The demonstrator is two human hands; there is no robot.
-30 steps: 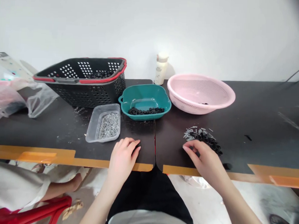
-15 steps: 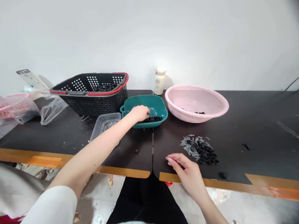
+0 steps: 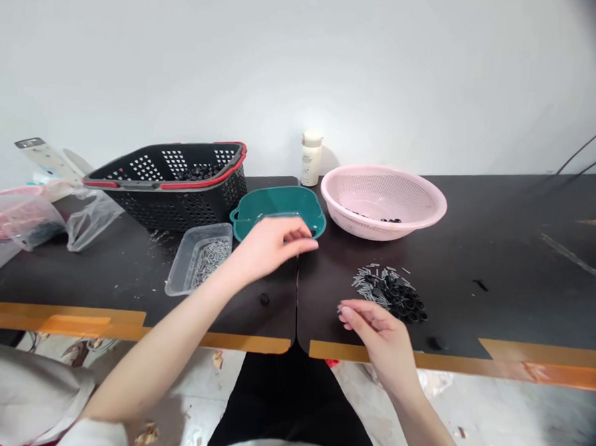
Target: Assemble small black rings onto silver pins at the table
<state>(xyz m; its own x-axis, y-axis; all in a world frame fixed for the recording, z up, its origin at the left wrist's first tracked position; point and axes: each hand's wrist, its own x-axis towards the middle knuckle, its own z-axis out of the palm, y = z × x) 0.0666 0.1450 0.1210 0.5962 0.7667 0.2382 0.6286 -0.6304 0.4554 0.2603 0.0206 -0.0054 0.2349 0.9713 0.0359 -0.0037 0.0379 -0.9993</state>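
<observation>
My left hand (image 3: 277, 245) is above the front rim of the teal basin (image 3: 282, 197), thumb and fingers drawn together; what they hold, if anything, is hidden. Lower right, my right hand (image 3: 377, 327) pinches with thumb and forefinger just over the table edge. Something tiny and pale shows at its fingertips, too small to name. Beside that hand lies a heap of small black rings (image 3: 408, 302) mixed with thin grey pins (image 3: 365, 280). One black piece (image 3: 265, 299) sits alone on the table below my left wrist.
A clear tub of metal pins (image 3: 211, 262) stands left of my left forearm. Behind it is a black basket (image 3: 179, 203) with black pieces. A pink colander (image 3: 382, 231) and a white bottle (image 3: 311, 158) stand near the wall. Plastic bags (image 3: 91, 219) lie far left.
My left hand has come up out of the teal basin and moved nearer to me. My right hand stays pinched in nearly the same place. The view has shifted slightly.
</observation>
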